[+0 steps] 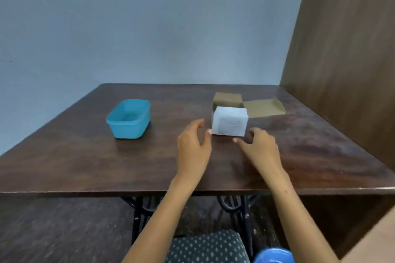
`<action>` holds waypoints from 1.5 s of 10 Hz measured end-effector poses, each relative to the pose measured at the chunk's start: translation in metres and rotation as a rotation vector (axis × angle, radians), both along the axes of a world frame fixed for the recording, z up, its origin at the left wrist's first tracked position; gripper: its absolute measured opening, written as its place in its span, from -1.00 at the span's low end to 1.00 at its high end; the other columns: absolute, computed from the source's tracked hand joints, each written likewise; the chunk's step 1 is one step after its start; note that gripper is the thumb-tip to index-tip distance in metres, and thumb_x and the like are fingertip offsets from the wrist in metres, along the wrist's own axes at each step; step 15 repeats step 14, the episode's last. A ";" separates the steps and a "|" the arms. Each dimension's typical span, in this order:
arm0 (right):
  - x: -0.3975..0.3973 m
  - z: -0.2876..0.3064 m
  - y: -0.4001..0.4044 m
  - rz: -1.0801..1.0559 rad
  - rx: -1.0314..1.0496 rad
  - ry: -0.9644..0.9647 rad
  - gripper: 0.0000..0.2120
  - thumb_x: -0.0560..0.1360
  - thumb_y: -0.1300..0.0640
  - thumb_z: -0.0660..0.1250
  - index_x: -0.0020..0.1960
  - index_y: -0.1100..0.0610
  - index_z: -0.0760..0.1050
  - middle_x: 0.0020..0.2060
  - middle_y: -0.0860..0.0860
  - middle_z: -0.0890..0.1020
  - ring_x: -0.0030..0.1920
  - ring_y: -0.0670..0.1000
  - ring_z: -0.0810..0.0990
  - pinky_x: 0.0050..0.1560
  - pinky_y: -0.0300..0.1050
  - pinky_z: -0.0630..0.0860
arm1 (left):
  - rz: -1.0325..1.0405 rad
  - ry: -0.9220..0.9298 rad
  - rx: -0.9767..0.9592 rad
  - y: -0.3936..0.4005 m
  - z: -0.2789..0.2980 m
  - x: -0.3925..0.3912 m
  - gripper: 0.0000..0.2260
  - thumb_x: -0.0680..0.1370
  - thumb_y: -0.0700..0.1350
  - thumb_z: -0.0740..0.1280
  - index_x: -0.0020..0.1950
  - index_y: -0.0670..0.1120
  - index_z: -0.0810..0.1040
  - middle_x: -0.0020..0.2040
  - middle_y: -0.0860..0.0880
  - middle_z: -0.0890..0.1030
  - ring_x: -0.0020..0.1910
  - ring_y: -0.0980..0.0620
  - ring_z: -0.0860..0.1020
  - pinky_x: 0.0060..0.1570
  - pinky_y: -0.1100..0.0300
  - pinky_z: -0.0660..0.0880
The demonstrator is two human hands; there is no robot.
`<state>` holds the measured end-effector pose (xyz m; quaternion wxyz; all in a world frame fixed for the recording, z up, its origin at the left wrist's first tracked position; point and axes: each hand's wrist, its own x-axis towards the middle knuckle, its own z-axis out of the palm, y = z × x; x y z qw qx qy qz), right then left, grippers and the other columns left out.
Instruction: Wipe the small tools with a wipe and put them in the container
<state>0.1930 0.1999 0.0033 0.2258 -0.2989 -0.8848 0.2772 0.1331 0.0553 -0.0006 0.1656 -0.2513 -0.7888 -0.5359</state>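
Blue wall fills the top; the brown table [85, 162] sits below; the blue container [128, 119] waits centre-left, no tools in sight; both hands, left hand [193, 148] and right hand [261, 148], reach loose-fingered, holding nothing, beside the white box [230, 121]; a clumsy grab might tip it.
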 end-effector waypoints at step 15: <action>-0.016 -0.005 -0.058 -0.004 0.176 0.174 -0.53 0.47 0.02 0.36 0.33 0.10 0.34 0.22 0.04 0.48 0.19 0.08 0.49 0.00 -0.06 0.45 | -0.079 -0.188 0.069 0.002 -0.007 -0.023 -0.63 0.58 -0.13 0.27 0.38 -0.13 0.38 0.34 -0.03 0.47 0.33 0.05 0.42 0.23 0.33 0.31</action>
